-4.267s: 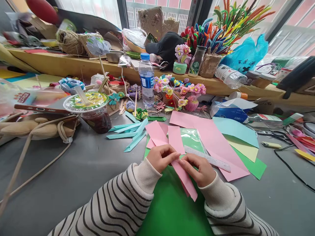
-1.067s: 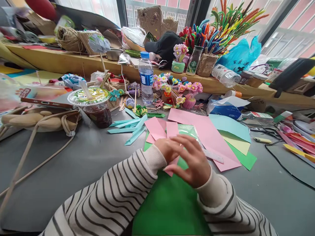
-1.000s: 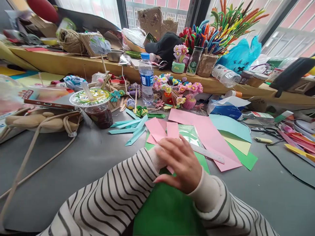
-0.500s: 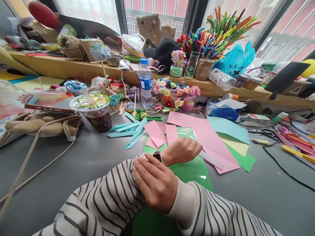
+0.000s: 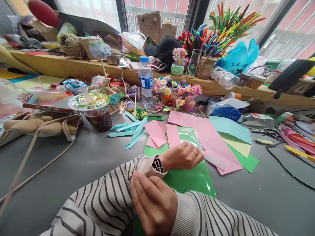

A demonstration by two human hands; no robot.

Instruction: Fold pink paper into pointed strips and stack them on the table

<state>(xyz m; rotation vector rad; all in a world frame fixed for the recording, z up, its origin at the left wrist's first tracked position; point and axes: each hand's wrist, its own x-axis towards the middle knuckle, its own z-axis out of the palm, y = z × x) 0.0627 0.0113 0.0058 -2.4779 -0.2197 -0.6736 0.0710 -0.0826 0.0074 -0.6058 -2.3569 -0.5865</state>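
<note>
My left hand point(image 5: 183, 155), with a ring on one finger, is curled into a loose fist above the green mat point(image 5: 189, 180). Nothing shows in it, though its palm side is hidden. A smartwatch point(image 5: 157, 165) sits on that wrist. My right hand point(image 5: 155, 205) pinches the striped left sleeve point(image 5: 134, 170) just behind its cuff. Pink paper pieces point(image 5: 156, 133) lie beyond my left hand on the mat's far part. To its right, a clear ruler point(image 5: 214, 160) rests partly on a large pink sheet point(image 5: 209, 137).
Folded light-blue paper strips point(image 5: 134, 131) lie left of the mat. A lidded drink cup point(image 5: 97, 114), a water bottle point(image 5: 146, 82) and handmade flowers point(image 5: 177, 90) stand behind. At right are coloured sheets point(image 5: 231, 129), scissors point(image 5: 267, 132) and a black cable point(image 5: 286, 172).
My right hand has slid down and back from the watch, and its flat fingers have closed to a pinch on the sleeve. The watch face is now uncovered and lit.
</note>
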